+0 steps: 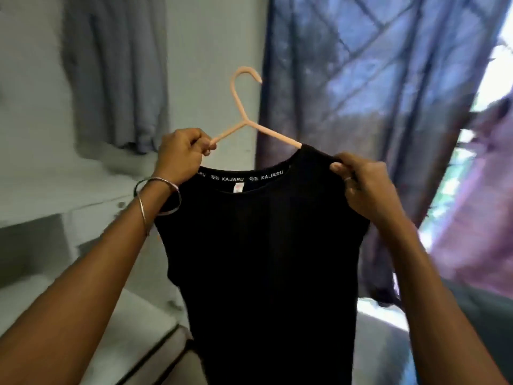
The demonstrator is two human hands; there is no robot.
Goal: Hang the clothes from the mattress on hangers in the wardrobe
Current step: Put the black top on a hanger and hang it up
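Observation:
A black top (263, 254) with a lettered neckband hangs in front of me, held up at chest height. A pale pink hanger (244, 112) sticks out of its neck, hook upward; its right arm runs inside the top's right shoulder. My left hand (180, 154) grips the hanger's bare left arm together with the top's left shoulder edge. My right hand (361, 184) pinches the fabric at the right shoulder. The lower part of the hanger is hidden by the cloth.
A grey garment (116, 70) hangs at the upper left against a pale wall. White shelves or ledges (83, 195) lie at the left. A dark blue curtain (374, 93) covers a bright window at the right, with a pinkish cloth (477, 218) beside it.

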